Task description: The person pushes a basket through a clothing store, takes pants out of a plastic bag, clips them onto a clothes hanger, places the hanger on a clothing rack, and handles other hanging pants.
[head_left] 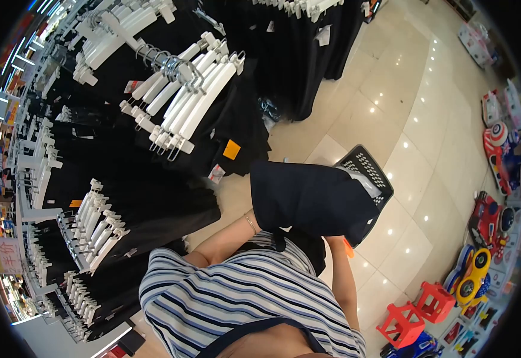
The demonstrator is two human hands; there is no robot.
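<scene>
A folded dark navy garment (308,197) stretches out in front of me, its right end lying over a dark grey perforated basket (360,162). My left hand (255,223), below a wrist with a bracelet, goes under the garment's near left corner, and its fingers are hidden. At the near right edge, my right hand (335,240) also disappears beneath the cloth, so its grip does not show. Close beside it an orange piece (349,247) sticks out. Something pale, like clear plastic (362,181), lies between garment and basket.
Racks of black garments (171,203) on white hangers (197,101) fill the left side and the top. A tiled floor (403,137) runs along the right. Red stools (402,325) and colourful toy vehicles (493,224) stand at the far right.
</scene>
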